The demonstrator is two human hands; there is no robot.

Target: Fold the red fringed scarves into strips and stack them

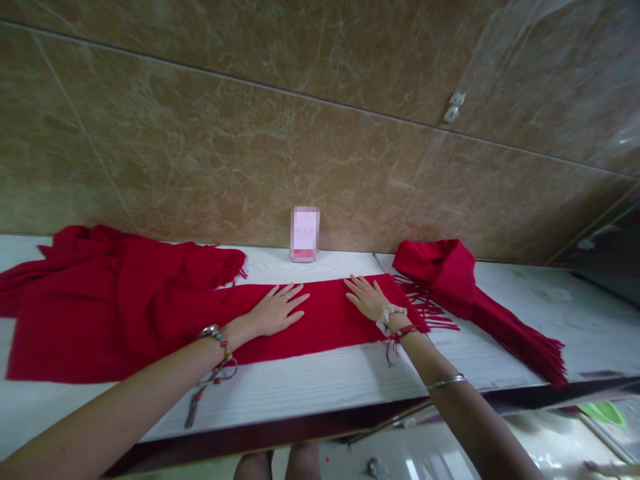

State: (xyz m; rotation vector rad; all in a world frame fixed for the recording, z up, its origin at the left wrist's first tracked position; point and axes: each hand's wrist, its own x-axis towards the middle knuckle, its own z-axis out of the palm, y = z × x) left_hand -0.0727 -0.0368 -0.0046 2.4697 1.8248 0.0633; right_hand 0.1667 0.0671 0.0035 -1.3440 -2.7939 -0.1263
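A long red scarf (330, 320) lies spread flat across the white table (310, 387). My left hand (277, 310) rests on it palm down, fingers stretched out and apart. My right hand (367, 297) lies flat on the scarf near its fringed right end (425, 313), fingers open too. Both wrists wear bracelets. The scarf's left part is bunched into a loose heap (120, 293).
A second red scarf (465, 287) with fringe lies crumpled at the right and trails off the table's front edge. A small pink card (305, 233) stands against the brown marble wall (300, 133). The floor and my knees show below the table's edge.
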